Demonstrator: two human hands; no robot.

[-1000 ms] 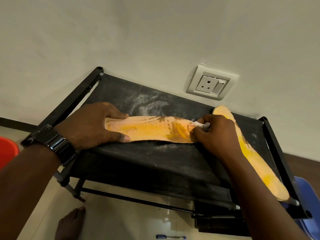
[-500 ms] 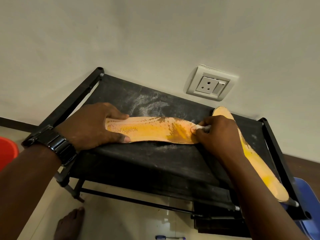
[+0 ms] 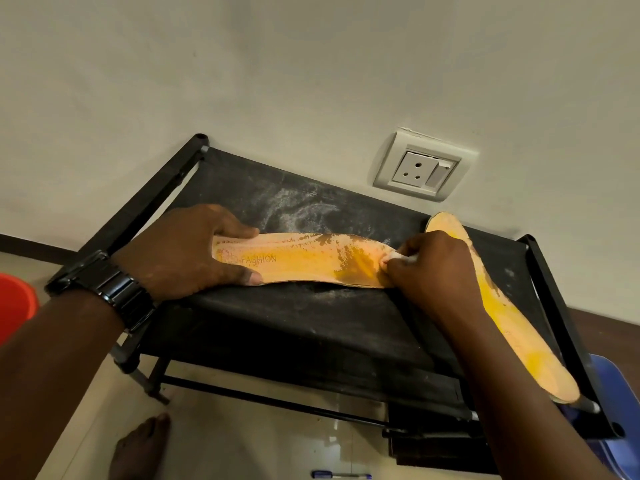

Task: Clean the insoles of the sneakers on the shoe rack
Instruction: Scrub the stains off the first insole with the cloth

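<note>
Against the pale wall, below a white socket (image 3: pixel 420 168), the black shoe rack (image 3: pixel 311 323) stood on a light floor, its fabric top streaked with white powder (image 3: pixel 298 209). 2 orange insoles lay on that top. The left hand (image 3: pixel 187 251) lay flat, fingers straight, pinning the left end of the FASHION insole (image 3: pixel 304 261). The right hand (image 3: pixel 433 265) curled tight, pinching a small white cloth (image 3: pixel 398 258) against its right end. The second insole (image 3: pixel 512 320) ran along the rack's right side. A pen (image 3: pixel 341 475) lay on the near floor.
</note>
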